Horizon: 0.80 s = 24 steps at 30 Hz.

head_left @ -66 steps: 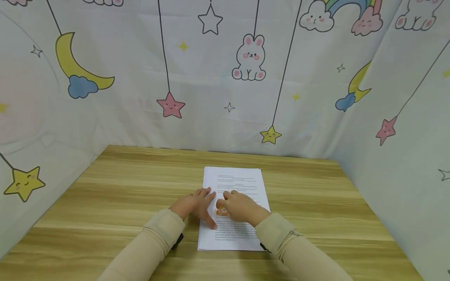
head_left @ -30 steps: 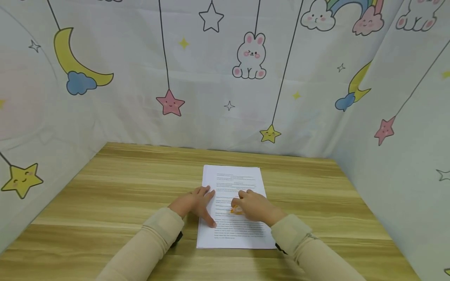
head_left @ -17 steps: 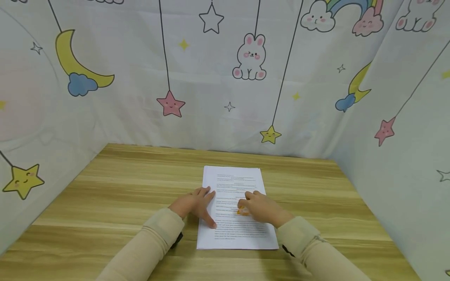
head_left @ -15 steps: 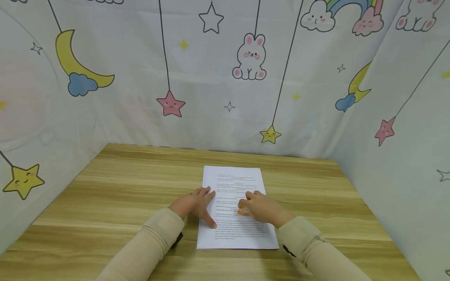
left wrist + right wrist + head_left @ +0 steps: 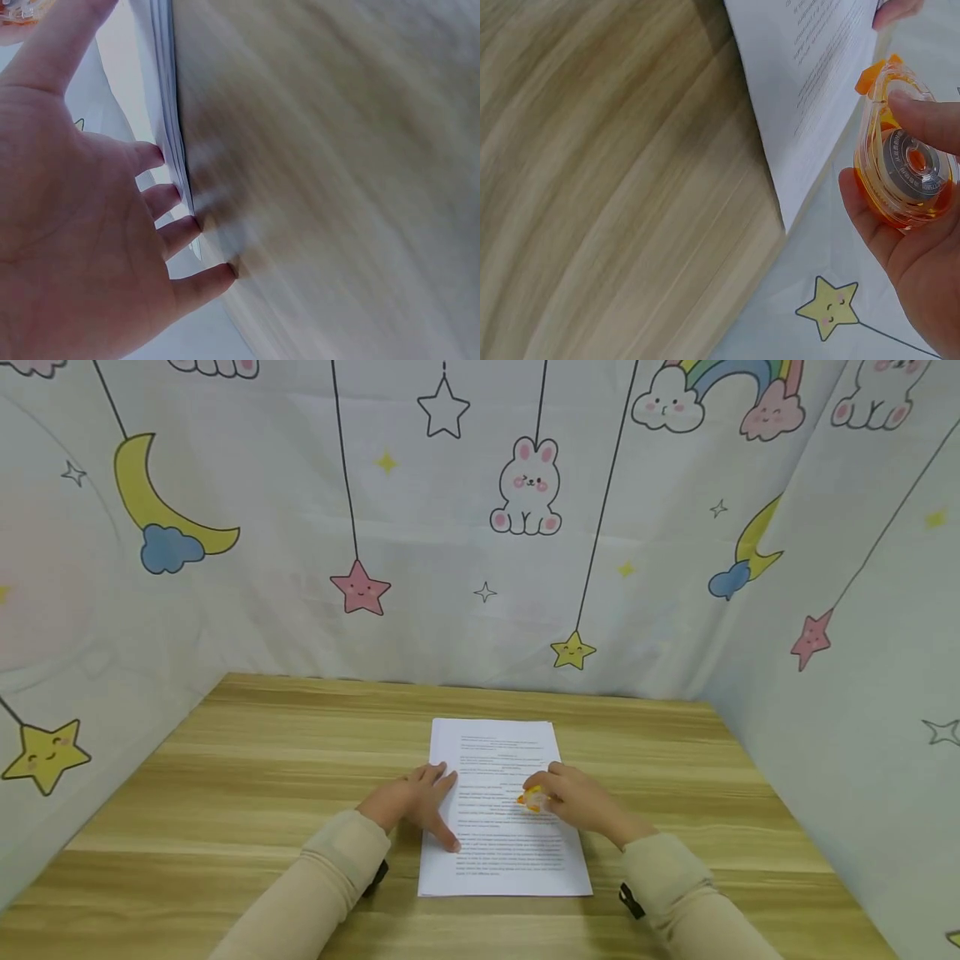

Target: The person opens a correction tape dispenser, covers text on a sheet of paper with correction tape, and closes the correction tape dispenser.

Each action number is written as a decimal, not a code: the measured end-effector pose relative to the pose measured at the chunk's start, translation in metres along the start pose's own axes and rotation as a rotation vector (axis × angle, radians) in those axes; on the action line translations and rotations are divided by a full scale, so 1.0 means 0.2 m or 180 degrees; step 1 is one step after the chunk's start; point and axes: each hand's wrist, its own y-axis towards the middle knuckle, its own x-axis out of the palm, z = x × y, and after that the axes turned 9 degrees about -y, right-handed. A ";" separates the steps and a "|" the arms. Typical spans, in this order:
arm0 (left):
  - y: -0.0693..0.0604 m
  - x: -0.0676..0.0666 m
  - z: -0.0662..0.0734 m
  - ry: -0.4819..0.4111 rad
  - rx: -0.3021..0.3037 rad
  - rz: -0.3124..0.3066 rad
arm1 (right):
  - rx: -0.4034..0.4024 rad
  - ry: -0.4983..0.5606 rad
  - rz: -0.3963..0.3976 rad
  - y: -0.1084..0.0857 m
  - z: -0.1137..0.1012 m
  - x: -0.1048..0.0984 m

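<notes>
A stack of printed white paper (image 5: pixel 510 852) lies on the wooden table in the head view. My left hand (image 5: pixel 416 802) rests with spread fingers on its left edge; the left wrist view shows that hand (image 5: pixel 82 225) with fingertips along the sheets' edge and the little finger on the wood. Over the right part of the page, my right hand (image 5: pixel 588 797) holds a small orange and clear dispenser (image 5: pixel 532 799). In the right wrist view the dispenser (image 5: pixel 907 161), with a grey reel inside, is pinched between thumb and fingers, its orange tip pointing toward the paper.
The wooden table (image 5: pixel 285 735) extends around the paper on all sides. A white cloth (image 5: pixel 420 635) printed with stars, moons, clouds and rabbits hangs behind the table and at both sides.
My right hand has moved right across the page with the dispenser, which now appears tilted and more exposed. My left hand has stayed at the paper's left edge.
</notes>
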 end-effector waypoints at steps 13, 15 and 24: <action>0.00 0.00 0.01 -0.0043 0.0010 -0.0028 | 0.0030 -0.0209 0.0036 -0.07 0.03 -0.01; -0.01 0.00 0.01 -0.0042 0.0019 -0.0014 | -0.0022 -0.0264 0.0087 -0.08 0.03 0.00; 0.00 -0.01 0.01 -0.0039 0.0068 -0.0024 | -0.0135 -0.0496 0.0167 -0.07 0.01 0.03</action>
